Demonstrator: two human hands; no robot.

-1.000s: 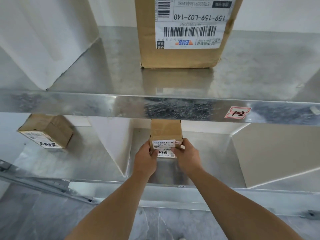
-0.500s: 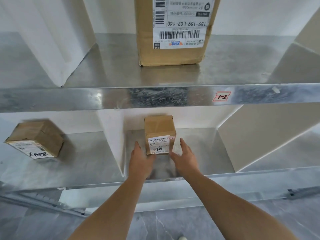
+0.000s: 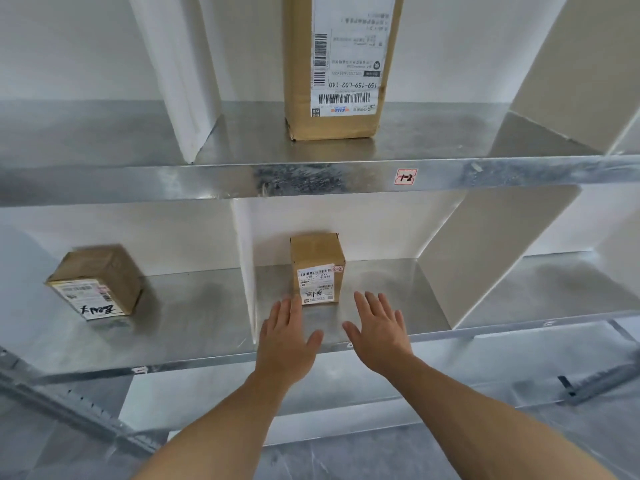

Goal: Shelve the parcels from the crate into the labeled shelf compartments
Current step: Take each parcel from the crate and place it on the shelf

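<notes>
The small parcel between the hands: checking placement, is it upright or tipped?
Upright: the small parcel stands flat on the lower shelf, label facing outward.

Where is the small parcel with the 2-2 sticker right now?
The small parcel stands upright on the lower shelf, center of the head view, right of the white divider and beyond the left hand and right hand.

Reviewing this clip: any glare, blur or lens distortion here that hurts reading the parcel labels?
Head view: soft, even light, only faint shadows; patchy glare on the front edge of the upper shelf; the wide lens splays the white dividers outward; large print on the small parcel is legible, fine print is not; the left parcel looks slightly soft.
</notes>
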